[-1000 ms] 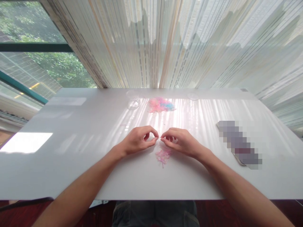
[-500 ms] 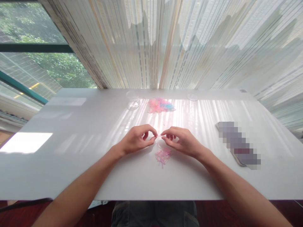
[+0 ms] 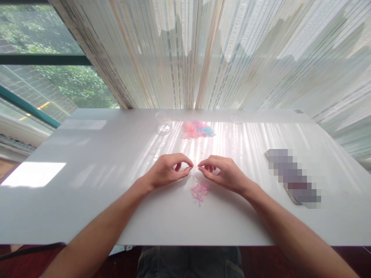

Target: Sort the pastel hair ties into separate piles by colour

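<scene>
Thin, pale pink strand (image 3: 195, 166): the middle of my clock, with 12 at the far side of the flat white surface (image 3: 58, 208).
Left hand (image 3: 169, 170): just at 9, thumb and pointing finger pinched on one end of the strand.
Right hand (image 3: 224, 170): just at 3, tips pinched on the other end, as far as I can tell. The bit between the two hands is very short.
Loose heap of shiny pink and purple strips (image 3: 199, 190): at 6, lying near my fingertips. Thin bits poke up toward them, but I can't tell if they join what I hold.
Big messy heap of pink, peach and blue strips (image 3: 197, 129): at 12, well apart from me.
Doing it well: I think a soft, even pinch is best, because something so thin looks easy to drop. Arms calm, tiny finger moves only.
Watch out: my thumbs could snag the heap at 6. Bright sun stripes make the pale strand hard to see, so I'd look closely before letting either end go.
</scene>
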`<state>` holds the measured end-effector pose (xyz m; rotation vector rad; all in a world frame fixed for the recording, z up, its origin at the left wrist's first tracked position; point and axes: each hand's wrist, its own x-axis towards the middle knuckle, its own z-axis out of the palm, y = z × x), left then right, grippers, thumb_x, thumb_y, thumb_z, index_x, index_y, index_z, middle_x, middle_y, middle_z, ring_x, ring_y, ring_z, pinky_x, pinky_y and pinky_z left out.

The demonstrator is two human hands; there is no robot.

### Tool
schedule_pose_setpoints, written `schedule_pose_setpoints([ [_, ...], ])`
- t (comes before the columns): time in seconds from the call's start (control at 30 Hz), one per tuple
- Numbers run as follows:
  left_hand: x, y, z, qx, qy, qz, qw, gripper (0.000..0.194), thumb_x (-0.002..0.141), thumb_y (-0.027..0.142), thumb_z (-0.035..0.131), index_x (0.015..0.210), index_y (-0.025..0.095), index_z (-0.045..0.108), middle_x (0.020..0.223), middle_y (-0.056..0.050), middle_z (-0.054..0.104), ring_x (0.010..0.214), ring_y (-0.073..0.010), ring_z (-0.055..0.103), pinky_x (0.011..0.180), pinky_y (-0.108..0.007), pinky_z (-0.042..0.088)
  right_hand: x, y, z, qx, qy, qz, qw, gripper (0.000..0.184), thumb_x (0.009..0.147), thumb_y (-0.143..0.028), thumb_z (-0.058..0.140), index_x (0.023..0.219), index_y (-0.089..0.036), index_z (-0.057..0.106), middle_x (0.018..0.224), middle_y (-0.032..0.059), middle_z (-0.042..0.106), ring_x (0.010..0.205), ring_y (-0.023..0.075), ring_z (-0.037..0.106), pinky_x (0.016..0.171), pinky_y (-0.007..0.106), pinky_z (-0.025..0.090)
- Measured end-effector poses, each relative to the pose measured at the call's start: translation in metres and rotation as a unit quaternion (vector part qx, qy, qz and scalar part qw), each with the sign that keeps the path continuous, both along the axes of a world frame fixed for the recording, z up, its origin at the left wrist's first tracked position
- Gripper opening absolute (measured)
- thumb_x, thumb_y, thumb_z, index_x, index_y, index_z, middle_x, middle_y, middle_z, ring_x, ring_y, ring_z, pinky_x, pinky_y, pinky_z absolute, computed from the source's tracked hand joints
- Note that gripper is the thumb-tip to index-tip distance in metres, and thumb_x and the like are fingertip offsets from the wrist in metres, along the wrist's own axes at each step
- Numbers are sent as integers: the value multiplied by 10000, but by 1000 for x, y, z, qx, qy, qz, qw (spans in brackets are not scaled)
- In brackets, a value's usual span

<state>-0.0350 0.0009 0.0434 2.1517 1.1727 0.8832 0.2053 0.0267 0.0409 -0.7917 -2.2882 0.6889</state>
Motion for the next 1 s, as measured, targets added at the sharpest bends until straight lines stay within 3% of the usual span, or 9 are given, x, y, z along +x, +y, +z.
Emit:
schedule_pose_setpoints([
  [0.1,0,1,-1,10,-13,-14,1000,124,860,171,626,952,198,704,902,-15,716,595,-79,529,580,-211,445,0,0,0,-2,4,-1,1000,118,940,-220,599,927,-203,715,741,14,658,632,119,597,600,228,492],
  [0.73,-8,2,6,46,-12,-1,999,106,874,159,650,951,201,709,842,20,721,602,-65,540,564,-176,437,0,2,-4,0,10,-2,1000,88,931,-211,645,970,-189,720,731,-2,636,622,102,584,605,215,486],
  [0.83,-21,8,13,58,30,41,997,86,885,217,651,937,201,718,862,20,732,589,-69,517,588,-193,430,1,2,-4,-19,-2,-2,1000,90,928,-230,648,969,-190,717,737,-2,635,622,101,578,601,214,477],
  [1.0,-58,22,21,30,108,167,979,163,882,354,658,940,232,750,910,26,750,614,-99,485,650,-228,427,0,2,-5,-48,-35,4,998,116,943,-236,607,924,-199,715,727,-3,623,607,97,558,595,216,456],
])
